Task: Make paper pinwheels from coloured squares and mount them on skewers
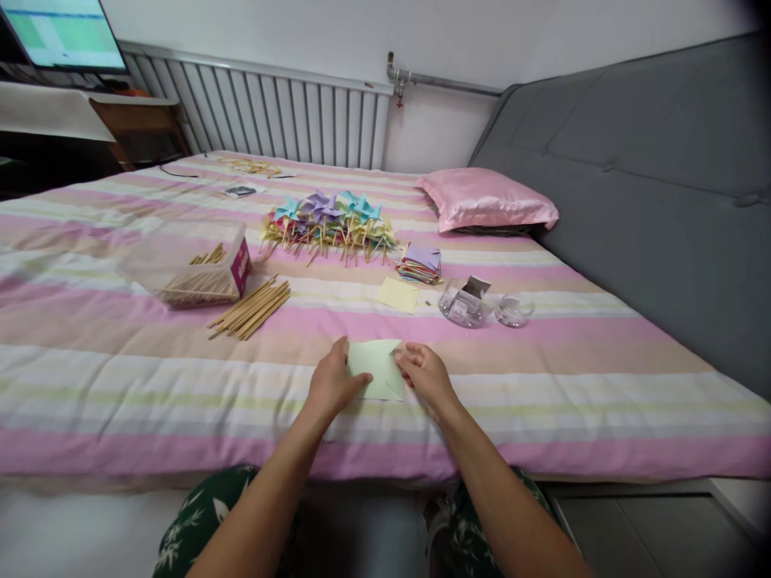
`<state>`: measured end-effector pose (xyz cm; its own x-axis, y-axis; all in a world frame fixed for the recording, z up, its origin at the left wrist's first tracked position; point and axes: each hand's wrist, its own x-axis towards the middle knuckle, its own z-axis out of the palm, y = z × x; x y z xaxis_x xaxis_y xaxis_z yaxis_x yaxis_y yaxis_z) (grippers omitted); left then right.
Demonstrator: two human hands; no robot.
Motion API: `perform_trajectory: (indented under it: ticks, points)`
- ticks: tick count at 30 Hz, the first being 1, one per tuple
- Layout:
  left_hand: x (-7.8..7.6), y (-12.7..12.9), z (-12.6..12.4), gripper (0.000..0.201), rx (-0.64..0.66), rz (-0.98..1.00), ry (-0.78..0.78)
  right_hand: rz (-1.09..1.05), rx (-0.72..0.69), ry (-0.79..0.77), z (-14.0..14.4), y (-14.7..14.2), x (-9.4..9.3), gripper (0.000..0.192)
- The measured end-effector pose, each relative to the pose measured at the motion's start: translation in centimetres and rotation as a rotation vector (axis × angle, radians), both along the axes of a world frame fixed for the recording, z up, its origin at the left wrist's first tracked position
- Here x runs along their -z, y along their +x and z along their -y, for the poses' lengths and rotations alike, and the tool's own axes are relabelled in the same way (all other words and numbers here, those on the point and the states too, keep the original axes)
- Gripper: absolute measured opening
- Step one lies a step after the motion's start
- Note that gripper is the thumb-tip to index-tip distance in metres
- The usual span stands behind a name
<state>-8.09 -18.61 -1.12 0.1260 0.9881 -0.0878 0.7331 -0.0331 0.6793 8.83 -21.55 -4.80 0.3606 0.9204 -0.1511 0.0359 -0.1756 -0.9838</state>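
Note:
A pale green paper square (pixel 374 371) with slits cut near its corners lies on the striped bedspread in front of me. My left hand (pixel 335 380) grips its left side, thumb on top and fingers at the edge. At the upper right corner, my right hand (pixel 425 371) pinches the paper between thumb and fingers. Just beyond is a single yellow paper sheet (pixel 397 295). A stack of coloured paper squares (pixel 420 263), purple on top, sits behind it. Further back lies a pile of finished paper pinwheels (pixel 325 221) on wooden sticks.
Loose wooden sticks (pixel 251 309) lie left of my hands, beside a clear plastic box (pixel 181 265) holding more sticks. On the right stand a clear round container (pixel 463 307) with small items and a smaller clear dish (pixel 513 310). A pink pillow (pixel 487 199) rests near the grey headboard (pixel 638 160).

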Motion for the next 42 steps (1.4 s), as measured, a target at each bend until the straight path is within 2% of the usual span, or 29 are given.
perform_trajectory:
  ticks: [2, 4, 6, 8, 10, 15, 20, 23, 32, 38, 42]
  points:
    - [0.1, 0.0, -0.1, 0.083, -0.047, 0.096, 0.006, -0.042, -0.002, 0.008, 0.0, -0.1, -0.1, 0.051]
    - [0.0, -0.1, -0.2, 0.081, -0.061, 0.249, 0.002, -0.083, 0.003, 0.015, 0.1, -0.2, -0.3, 0.05]
    - [-0.5, -0.3, -0.1, 0.068, -0.043, 0.47, -0.065, -0.137, 0.008, 0.013, 0.2, -0.3, -0.7, 0.05]
    - [-1.3, -0.5, 0.2, 0.045, 0.024, 0.702, -0.185, -0.211, 0.011, 0.005, 0.4, -0.4, -1.4, 0.048]
    - [-2.3, -0.7, 0.5, 0.032, 0.062, 0.822, -0.262, -0.294, 0.008, 0.001, 0.6, -0.5, -2.2, 0.048]
    - [-3.5, -1.3, 0.7, 0.032, 0.089, 0.915, -0.358, -0.456, -0.044, 0.058, 1.0, -0.6, -3.3, 0.054]
    - [-3.3, -1.6, 0.6, 0.035, 0.071, 0.987, -0.414, -0.545, -0.146, 0.128, 1.1, -0.7, -3.5, 0.056]
    - [-3.3, -1.6, 0.7, 0.034, 0.072, 1.045, -0.444, -0.55, -0.159, 0.148, 1.2, -0.7, -3.5, 0.052]
    - [-3.8, -1.2, 0.9, 0.023, 0.05, 1.326, -0.499, -0.508, -0.039, 0.205, 1.1, -1.4, -3.3, 0.038]
    - [-3.5, 0.1, 1.6, 0.033, 0.139, 1.393, -0.522, -0.565, 0.047, 0.201, 1.0, -1.8, -3.0, 0.033]
    - [-3.0, 1.3, 2.2, 0.043, 0.139, 1.408, -0.456, -0.602, 0.051, 0.192, 1.2, -2.1, -3.0, 0.032]
